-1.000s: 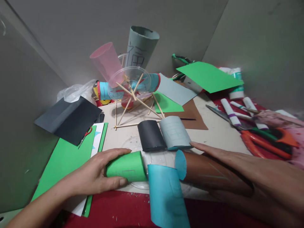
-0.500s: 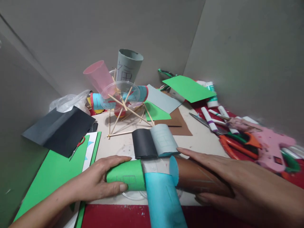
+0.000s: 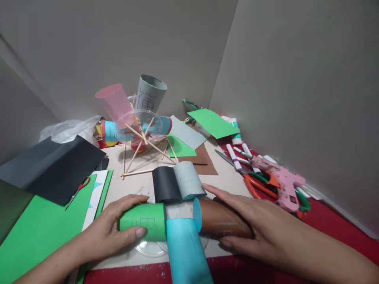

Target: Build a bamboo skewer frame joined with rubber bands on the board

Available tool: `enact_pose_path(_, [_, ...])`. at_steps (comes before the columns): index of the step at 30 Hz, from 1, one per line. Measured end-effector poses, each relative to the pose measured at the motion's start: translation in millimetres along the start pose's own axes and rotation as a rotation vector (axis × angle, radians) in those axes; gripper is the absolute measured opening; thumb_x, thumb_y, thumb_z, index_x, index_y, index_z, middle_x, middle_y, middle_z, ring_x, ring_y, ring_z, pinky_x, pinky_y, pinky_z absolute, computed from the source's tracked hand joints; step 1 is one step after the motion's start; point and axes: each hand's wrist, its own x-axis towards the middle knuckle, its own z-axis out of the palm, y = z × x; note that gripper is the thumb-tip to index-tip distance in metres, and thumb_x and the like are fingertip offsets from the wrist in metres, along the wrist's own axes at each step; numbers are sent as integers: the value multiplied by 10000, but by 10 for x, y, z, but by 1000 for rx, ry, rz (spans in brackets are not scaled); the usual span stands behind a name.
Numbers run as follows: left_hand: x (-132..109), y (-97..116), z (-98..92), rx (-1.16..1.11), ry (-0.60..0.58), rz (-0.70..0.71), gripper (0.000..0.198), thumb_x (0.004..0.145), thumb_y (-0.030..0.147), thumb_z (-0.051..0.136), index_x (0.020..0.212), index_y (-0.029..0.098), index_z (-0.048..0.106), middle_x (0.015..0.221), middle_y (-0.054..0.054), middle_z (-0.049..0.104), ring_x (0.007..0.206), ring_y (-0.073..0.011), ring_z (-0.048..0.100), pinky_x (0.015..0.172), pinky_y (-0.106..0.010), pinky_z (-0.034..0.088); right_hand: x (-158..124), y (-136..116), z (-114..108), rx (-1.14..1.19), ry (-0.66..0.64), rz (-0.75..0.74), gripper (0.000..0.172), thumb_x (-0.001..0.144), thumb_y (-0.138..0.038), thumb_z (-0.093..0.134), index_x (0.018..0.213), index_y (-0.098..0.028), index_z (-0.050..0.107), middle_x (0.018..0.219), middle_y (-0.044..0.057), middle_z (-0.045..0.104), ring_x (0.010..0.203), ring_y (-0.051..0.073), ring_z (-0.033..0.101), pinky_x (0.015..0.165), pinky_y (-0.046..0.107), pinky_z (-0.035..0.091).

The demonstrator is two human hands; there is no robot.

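My left hand (image 3: 111,232) is wrapped round a green paper tube (image 3: 143,222) lying on its side. My right hand (image 3: 251,223) lies over a brown paper tube (image 3: 217,223), fingers closed along it. Between them a light blue paper tube (image 3: 185,252) points toward me. A black tube (image 3: 164,184) and a grey tube (image 3: 188,180) lie just behind. The tubes radiate from a clear plastic disc (image 3: 148,248) under them.
A wheel of sticks and clear lid (image 3: 140,136) with pink and grey cups stands at the back. Black paper (image 3: 50,167) and green paper (image 3: 38,232) lie left. Orange scissors (image 3: 260,185), a pink glue gun (image 3: 286,185) and markers (image 3: 235,157) lie right. Grey walls surround the table.
The view has swung right and back, so everything sits further left in frame. Both hands keep their hold on the green and brown tubes; the tubes have hardly moved.
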Motion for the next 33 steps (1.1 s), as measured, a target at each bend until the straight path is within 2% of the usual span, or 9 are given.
enact_pose_path(4, [10,-31,61,-62,62,-3,504,823,411,610,1296,265,517,1278,-59,594,1153,-242,567,976,-372,467,24,-36,-13,21,-49,41,662,773,-380,661,1378,-271,417,1239,73,632,1016,287,648,802,375,543])
enact_pose_path(8, [3,-35,102,-106,99,1,491,820,412,613,1274,245,530,1253,-63,606,1127,-234,581,957,-355,476,15,-30,3,39,-58,50,589,780,-405,660,1314,-279,444,1139,60,662,918,259,664,733,338,540])
enact_pose_path(16, [2,-31,133,-138,139,-6,489,814,417,616,1259,232,537,1230,-66,617,1114,-232,587,949,-348,478,-26,16,24,6,-65,16,608,800,-437,645,1341,-291,411,1203,66,634,965,267,655,781,357,531])
enact_pose_path(23, [20,-34,140,-129,146,6,448,821,410,607,1224,221,556,1210,-65,626,1106,-224,592,949,-345,478,-24,12,33,-26,-54,-15,639,806,-458,637,1371,-290,390,1297,77,587,1082,288,616,857,397,520])
enact_pose_path(33, [39,-48,141,-113,142,17,440,819,420,600,1208,217,570,1222,-72,623,1116,-243,583,960,-365,470,-32,6,-6,7,-51,-31,625,814,-441,640,1367,-291,391,1272,78,599,1049,275,628,839,387,519])
